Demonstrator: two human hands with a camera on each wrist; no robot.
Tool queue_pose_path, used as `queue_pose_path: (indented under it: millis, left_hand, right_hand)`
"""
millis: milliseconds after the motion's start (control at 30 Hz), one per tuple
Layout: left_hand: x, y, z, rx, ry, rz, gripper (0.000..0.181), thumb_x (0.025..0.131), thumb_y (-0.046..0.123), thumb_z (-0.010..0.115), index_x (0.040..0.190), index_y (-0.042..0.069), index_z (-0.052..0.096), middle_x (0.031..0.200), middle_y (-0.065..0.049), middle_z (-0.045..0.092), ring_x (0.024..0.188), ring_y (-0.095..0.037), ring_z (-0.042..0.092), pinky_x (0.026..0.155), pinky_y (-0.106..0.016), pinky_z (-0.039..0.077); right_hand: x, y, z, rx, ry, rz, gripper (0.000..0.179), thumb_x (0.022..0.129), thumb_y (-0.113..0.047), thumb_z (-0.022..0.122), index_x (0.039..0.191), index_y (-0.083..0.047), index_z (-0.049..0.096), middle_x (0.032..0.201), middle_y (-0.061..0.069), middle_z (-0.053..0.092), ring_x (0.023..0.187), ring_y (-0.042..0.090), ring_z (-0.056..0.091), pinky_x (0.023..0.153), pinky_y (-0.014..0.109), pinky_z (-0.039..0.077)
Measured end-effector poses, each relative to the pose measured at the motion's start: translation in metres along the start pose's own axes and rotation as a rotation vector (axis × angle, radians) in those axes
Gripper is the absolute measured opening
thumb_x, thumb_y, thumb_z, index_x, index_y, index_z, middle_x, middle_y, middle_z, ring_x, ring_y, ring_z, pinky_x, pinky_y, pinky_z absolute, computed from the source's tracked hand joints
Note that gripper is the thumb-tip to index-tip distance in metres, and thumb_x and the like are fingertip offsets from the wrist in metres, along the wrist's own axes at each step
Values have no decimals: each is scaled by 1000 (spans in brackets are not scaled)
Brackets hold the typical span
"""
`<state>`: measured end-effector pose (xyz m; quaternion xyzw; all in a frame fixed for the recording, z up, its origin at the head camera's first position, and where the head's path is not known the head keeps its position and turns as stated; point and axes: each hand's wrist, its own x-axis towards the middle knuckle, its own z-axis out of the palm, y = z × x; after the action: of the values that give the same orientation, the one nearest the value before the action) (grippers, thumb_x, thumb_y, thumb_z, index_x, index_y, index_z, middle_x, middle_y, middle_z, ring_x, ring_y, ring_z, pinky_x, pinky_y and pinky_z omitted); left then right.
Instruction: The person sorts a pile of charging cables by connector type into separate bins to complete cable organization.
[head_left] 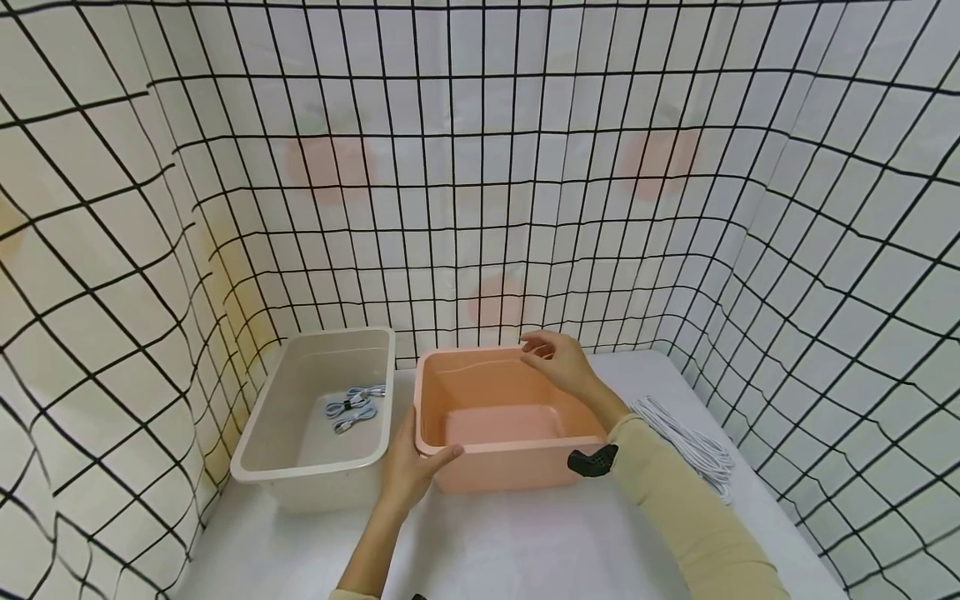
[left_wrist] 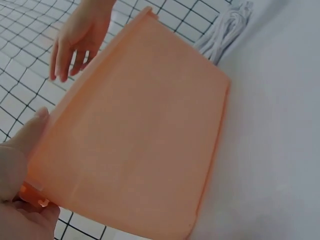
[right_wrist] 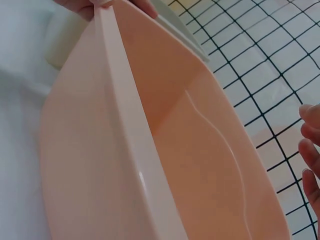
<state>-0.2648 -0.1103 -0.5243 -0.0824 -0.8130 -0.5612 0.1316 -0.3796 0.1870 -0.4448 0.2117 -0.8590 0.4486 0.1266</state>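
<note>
A peach-orange plastic bin [head_left: 510, 468] stands before me, with nothing lying on its visible floor. My left hand [head_left: 408, 468] grips the bin's near left corner; in the left wrist view the thumb of that left hand [left_wrist: 17, 185] lies along the rim and the fingers are under it. Over the far rim, toward the right, hovers my right hand [head_left: 564, 364] with loosely bent fingers. The right wrist view has this right hand [right_wrist: 311, 150] at its edge, apart from the bin's rim [right_wrist: 125, 120] and holding nothing.
Left of the orange bin stands a cream bin [head_left: 322, 479] with several tied light-blue cables [head_left: 354, 410] inside. A looped bundle of white cord [head_left: 686, 446] lies on the white table [head_left: 517, 542] at right. Black wire mesh [head_left: 480, 208] encloses the back and sides.
</note>
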Motion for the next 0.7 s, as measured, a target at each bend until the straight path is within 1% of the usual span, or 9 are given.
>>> queue_pose_path:
  millis: [200, 267, 400, 500, 700]
  left_hand:
    - [-1, -3, 2, -57, -1, 7, 110, 76, 33, 95, 162, 7, 30, 147, -10, 54, 125, -30, 59, 103, -50, 50]
    - [-2, -4, 3, -58, -2, 12, 111, 77, 32, 94, 162, 5, 28, 149, -11, 53, 126, -31, 59, 103, -51, 50]
    - [-2, -5, 4, -56, -4, -2, 113, 78, 32, 94, 163, 5, 25, 150, -13, 51, 126, -32, 59, 103, -50, 50]
    - [-2, -5, 4, -59, -6, -19, 114, 78, 32, 94, 164, 5, 24, 152, -14, 50, 127, -32, 58, 105, -49, 49]
    - [-1, -4, 3, -53, -2, -42, 113, 79, 28, 93, 162, -1, 23, 157, -23, 42, 131, -36, 55, 108, -51, 46]
  right_hand:
    - [-8, 0, -10, -22, 15, -29, 37, 96, -13, 76, 131, -3, 68, 109, 8, 72, 95, 27, 69, 81, 44, 59]
    - [-12, 3, -13, -32, 17, -39, 36, 96, -13, 75, 130, -3, 68, 109, 9, 72, 95, 27, 69, 81, 43, 59]
    - [-19, 11, -18, -51, 14, -44, 36, 97, -12, 75, 130, -1, 68, 108, 9, 72, 95, 27, 69, 80, 42, 59]
    - [-23, 16, -22, -41, 21, -36, 37, 97, -13, 75, 131, -1, 68, 108, 8, 72, 94, 27, 69, 80, 41, 59]
    - [-32, 27, -31, -43, 56, -51, 37, 95, -12, 78, 128, 0, 69, 107, 10, 73, 93, 28, 70, 78, 39, 59]
